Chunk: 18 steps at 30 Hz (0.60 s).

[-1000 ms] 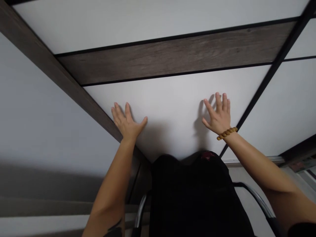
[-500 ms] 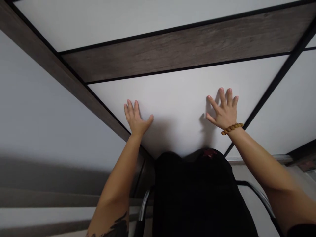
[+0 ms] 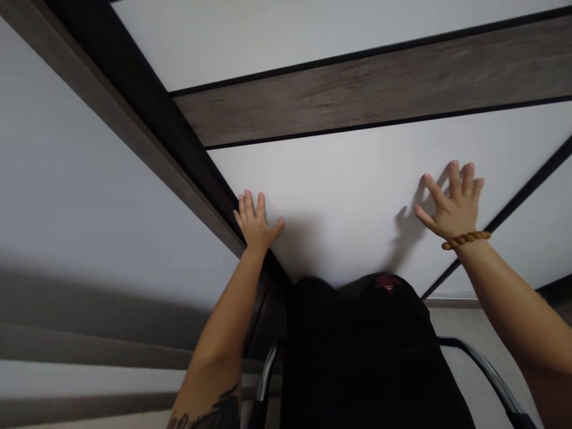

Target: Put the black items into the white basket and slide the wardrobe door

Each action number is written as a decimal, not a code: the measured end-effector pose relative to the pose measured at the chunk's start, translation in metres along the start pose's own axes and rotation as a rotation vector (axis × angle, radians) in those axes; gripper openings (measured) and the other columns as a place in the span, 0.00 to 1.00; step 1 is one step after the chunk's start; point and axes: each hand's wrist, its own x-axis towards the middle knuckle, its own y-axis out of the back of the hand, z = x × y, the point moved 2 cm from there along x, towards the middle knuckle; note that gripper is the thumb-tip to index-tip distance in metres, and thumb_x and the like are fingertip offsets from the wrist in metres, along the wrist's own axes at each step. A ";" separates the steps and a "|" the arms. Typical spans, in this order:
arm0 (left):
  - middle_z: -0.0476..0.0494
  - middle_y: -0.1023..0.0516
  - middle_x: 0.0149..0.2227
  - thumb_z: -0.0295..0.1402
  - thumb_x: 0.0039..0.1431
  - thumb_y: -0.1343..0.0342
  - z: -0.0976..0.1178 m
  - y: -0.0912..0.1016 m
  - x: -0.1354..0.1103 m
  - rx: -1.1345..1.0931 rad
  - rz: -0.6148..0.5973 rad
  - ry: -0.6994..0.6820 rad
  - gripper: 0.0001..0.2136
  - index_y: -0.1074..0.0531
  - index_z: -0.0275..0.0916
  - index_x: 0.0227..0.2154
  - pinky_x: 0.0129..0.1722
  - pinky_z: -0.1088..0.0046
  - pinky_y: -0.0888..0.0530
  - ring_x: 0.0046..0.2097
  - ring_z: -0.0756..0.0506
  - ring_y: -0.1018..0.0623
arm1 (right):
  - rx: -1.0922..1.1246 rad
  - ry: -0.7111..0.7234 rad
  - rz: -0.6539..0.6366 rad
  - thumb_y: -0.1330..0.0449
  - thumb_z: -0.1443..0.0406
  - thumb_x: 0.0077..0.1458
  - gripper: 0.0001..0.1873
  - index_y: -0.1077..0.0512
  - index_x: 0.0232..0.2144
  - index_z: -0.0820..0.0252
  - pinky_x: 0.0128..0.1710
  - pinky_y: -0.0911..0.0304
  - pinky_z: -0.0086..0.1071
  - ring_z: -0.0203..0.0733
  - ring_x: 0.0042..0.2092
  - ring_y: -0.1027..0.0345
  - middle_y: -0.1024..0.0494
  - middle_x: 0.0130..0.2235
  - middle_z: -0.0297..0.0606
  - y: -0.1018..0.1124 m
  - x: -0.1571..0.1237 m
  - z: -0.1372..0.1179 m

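Both my hands lie flat against a white panel (image 3: 348, 190) framed by dark wood. My left hand (image 3: 255, 221) presses the panel's left edge, fingers together and stretched out, right beside the dark wooden frame (image 3: 187, 161). My right hand (image 3: 451, 205) rests further right on the same panel with fingers spread; a brown beaded bracelet (image 3: 465, 239) circles its wrist. Neither hand holds anything.
A wide wood-grain crossbar (image 3: 379, 89) runs above the panel. A thin black strip (image 3: 504, 220) borders it on the right. A black chair back (image 3: 366, 351) with metal armrests (image 3: 487, 369) stands below, between my arms. A plain white wall (image 3: 80, 196) fills the left.
The panel and both hands have shifted to the right; a dark gap has widened along the left frame. My left hand now sits at the panel's very edge.
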 end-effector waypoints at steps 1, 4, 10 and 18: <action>0.23 0.51 0.77 0.46 0.51 0.37 0.001 -0.003 -0.001 -0.003 0.003 -0.005 0.45 0.39 0.34 0.71 0.72 0.36 0.53 0.77 0.24 0.53 | 0.002 -0.030 0.018 0.40 0.47 0.61 0.42 0.38 0.73 0.53 0.66 0.61 0.75 0.83 0.75 0.65 0.55 0.78 0.55 0.002 -0.002 -0.004; 0.23 0.49 0.77 0.50 0.52 0.37 0.006 -0.009 -0.002 -0.021 0.039 -0.009 0.45 0.38 0.34 0.71 0.71 0.35 0.53 0.77 0.24 0.53 | 0.008 -0.065 0.073 0.41 0.50 0.61 0.43 0.41 0.74 0.55 0.66 0.56 0.74 0.82 0.75 0.62 0.56 0.78 0.55 0.004 -0.008 -0.025; 0.26 0.44 0.75 0.54 0.52 0.37 0.014 -0.012 -0.004 -0.054 0.081 -0.028 0.43 0.33 0.36 0.68 0.71 0.38 0.50 0.76 0.24 0.48 | 0.069 0.056 -0.011 0.40 0.53 0.60 0.47 0.50 0.77 0.47 0.68 0.50 0.70 0.74 0.76 0.58 0.62 0.79 0.45 -0.014 -0.008 -0.099; 0.30 0.44 0.76 0.51 0.52 0.37 0.025 -0.011 -0.015 -0.117 0.051 -0.106 0.42 0.34 0.41 0.69 0.69 0.38 0.49 0.76 0.24 0.46 | 0.169 0.130 -0.093 0.37 0.52 0.60 0.53 0.61 0.78 0.38 0.67 0.55 0.78 0.81 0.77 0.73 0.80 0.79 0.38 -0.034 0.000 -0.197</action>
